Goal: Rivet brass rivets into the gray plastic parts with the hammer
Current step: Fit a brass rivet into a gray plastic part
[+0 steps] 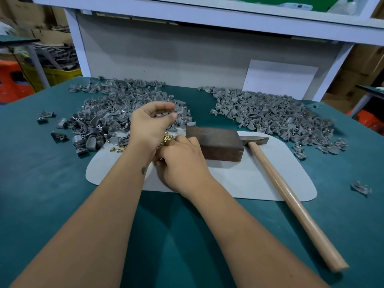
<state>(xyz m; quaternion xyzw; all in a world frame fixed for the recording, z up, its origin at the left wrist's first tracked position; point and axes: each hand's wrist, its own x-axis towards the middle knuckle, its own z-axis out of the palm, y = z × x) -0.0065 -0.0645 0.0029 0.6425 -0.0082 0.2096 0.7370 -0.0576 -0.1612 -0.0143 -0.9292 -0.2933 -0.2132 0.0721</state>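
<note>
At the centre of the green table [41,183], on the pale mat [249,179], I had both hands working close together. My left hand [149,125] was raised over the near edge of the left heap of gray plastic parts [108,109], its fingers curled and thumb and fingertips pinched together at about 1 o'clock from the palm; whether they pinched a small gray part I could not tell, the spot being too small and blurred. My right hand [182,163] lay low on the mat just at 5 o'clock from the left, fingers curled down into the brass rivets [166,139], though what it actually gripped was hidden beneath it. A few loose rivets sat at 9 o'clock from that hand. The dark metal block [216,144] stood touching the right hand's knuckles at 2 o'clock. The hammer [291,196] lay untouched, head against the block's right end, handle running toward 5 o'clock. A second heap of gray parts [270,115] spread at 1 o'clock from the block.
</note>
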